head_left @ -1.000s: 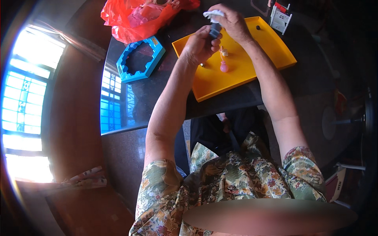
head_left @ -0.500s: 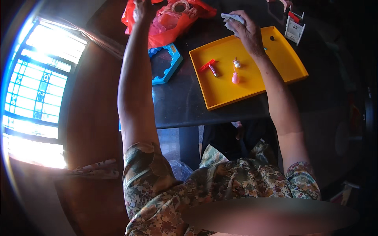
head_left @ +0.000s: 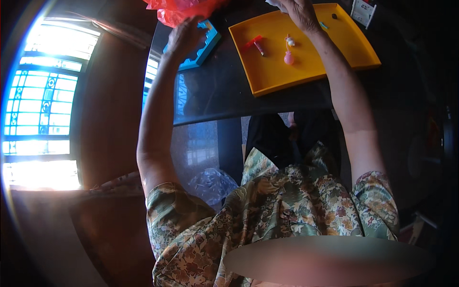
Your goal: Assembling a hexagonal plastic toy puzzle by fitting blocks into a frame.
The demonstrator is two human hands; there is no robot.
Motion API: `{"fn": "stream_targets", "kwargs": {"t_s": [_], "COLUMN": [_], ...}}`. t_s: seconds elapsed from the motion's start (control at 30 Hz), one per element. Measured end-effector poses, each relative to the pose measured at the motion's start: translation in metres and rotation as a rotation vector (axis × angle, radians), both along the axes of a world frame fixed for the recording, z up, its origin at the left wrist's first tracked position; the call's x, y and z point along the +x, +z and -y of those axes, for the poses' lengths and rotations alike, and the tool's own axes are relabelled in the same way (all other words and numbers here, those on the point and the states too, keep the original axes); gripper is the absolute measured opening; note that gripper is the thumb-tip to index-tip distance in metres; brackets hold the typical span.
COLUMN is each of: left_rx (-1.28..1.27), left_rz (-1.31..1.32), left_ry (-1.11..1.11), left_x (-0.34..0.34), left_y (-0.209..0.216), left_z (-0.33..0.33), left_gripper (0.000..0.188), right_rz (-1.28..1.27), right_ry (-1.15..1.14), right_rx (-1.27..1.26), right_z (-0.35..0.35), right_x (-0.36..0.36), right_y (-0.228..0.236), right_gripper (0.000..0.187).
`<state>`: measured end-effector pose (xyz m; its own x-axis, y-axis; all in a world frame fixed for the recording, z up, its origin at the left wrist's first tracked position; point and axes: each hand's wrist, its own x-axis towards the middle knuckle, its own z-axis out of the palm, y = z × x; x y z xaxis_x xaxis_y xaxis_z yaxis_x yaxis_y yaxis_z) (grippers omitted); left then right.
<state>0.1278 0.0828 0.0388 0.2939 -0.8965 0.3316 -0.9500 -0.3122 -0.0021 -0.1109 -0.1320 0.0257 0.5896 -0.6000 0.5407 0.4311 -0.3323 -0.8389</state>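
Observation:
My left hand (head_left: 185, 37) is over the blue toothed-edge frame (head_left: 210, 42), just below the red plastic bag (head_left: 179, 10). Its fingers are blurred and dark, so whether they grip the frame or the bag I cannot make out. At the top edge, my right hand (head_left: 300, 13) is closed on a crumpled white cloth (head_left: 276, 4), which is partly cut off. Below that hand lies a shallow yellow tray (head_left: 267, 79). In the tray are a red T-shaped toy piece (head_left: 254, 42), a pink round-bodied toy (head_left: 289, 58) and a small white figure (head_left: 290, 41).
A small black piece (head_left: 334, 16) and a thin teal piece (head_left: 324, 25) lie at the tray's far right. Beyond its corner stands a white toy furniture piece (head_left: 363, 12). The dark table's front edge (head_left: 210, 120) runs above my lap. A bright barred window (head_left: 43, 105) is on the left.
The table and its things sit higher in the picture. My left hand has come nearer, from the far side of the red bag to the blue frame. My right hand still holds the cloth.

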Motion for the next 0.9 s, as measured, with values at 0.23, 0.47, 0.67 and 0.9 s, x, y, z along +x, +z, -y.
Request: {"fn": "stream_targets", "kwargs": {"t_s": [0.23, 0.47, 0.67, 0.9], "left_rx": [-0.03, -0.272, -0.484, -0.602], "left_rz": [-0.077, -0.348, -0.546, -0.295], "left_ry": [0.236, 0.2, -0.235, -0.509], "left_x": [-0.014, -0.018, -0.111, -0.164], "left_y": [-0.07, -0.01, 0.021, 0.009], "left_z": [-0.009, -0.021, 0.009, 0.057], "left_gripper": [0.048, 0.044, 0.036, 0.05], "right_rz": [0.117, 0.013, 0.192, 0.217], "right_ry": [0.11, 0.178, -0.128, -0.121], "right_rx": [0.093, 0.028, -0.822, -0.008], "right_z": [0.014, 0.009, -0.035, 0.04], "right_x": [0.003, 0.003, -0.004, -0.027], "right_y": [-0.005, -0.016, 0.027, 0.027], "right_gripper": [0.038, 0.038, 0.033, 0.029]}}
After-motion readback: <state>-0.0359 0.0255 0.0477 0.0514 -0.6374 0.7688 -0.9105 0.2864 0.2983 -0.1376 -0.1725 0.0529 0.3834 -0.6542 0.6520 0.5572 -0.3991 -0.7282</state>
